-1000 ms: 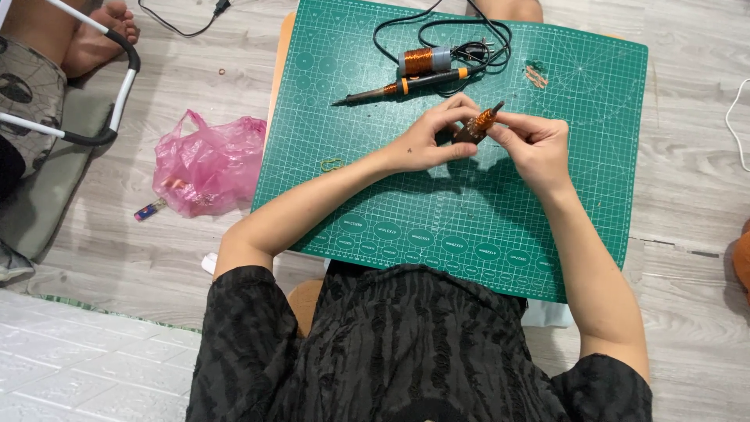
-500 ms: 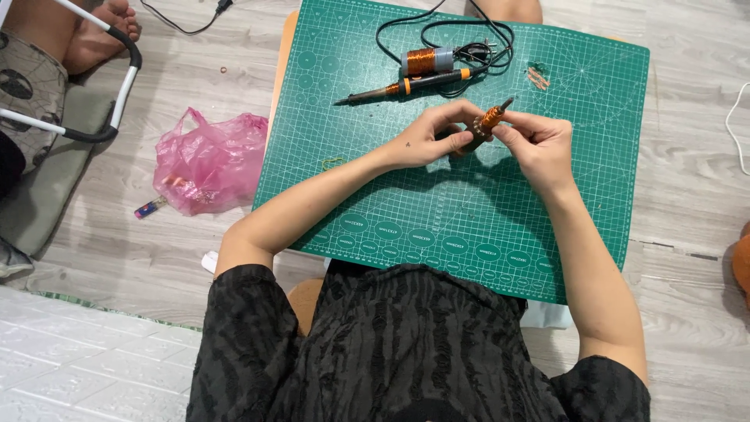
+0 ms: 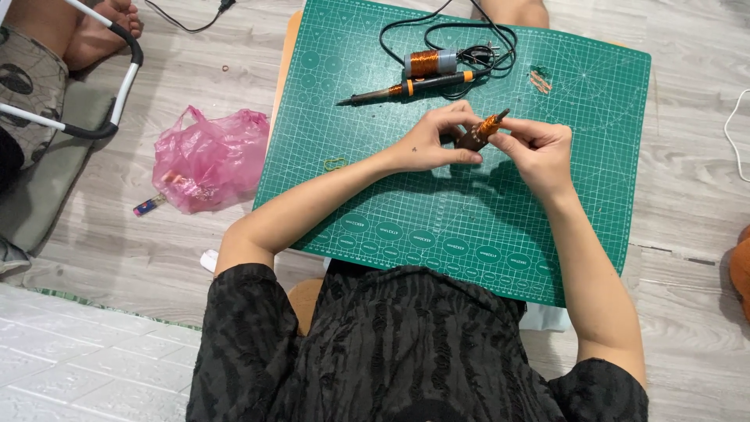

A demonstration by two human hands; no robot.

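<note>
Over the green cutting mat [image 3: 406,227] both of my hands hold one small object: a dark brown rod wound with copper wire [image 3: 483,130]. My left hand [image 3: 433,139] grips its lower dark end. The fingers of my right hand [image 3: 535,148] pinch its upper, copper-wound end. The rod is tilted, with its tip pointing up and to the right. A soldering iron [image 3: 406,88] with a black and orange handle lies on the mat just beyond my hands, next to a spool of copper wire [image 3: 428,62] and a coiled black cord [image 3: 476,47].
A pink plastic bag [image 3: 209,156] lies on the wooden floor left of the mat. Another person's leg and foot [image 3: 94,23] rest by a white and black frame [image 3: 94,117] at the top left. A few small copper bits [image 3: 539,80] sit on the mat's far right.
My hands and the wound rod stayed almost in place over the mat; the rod's tip tilted slightly as my fingers shifted on it.
</note>
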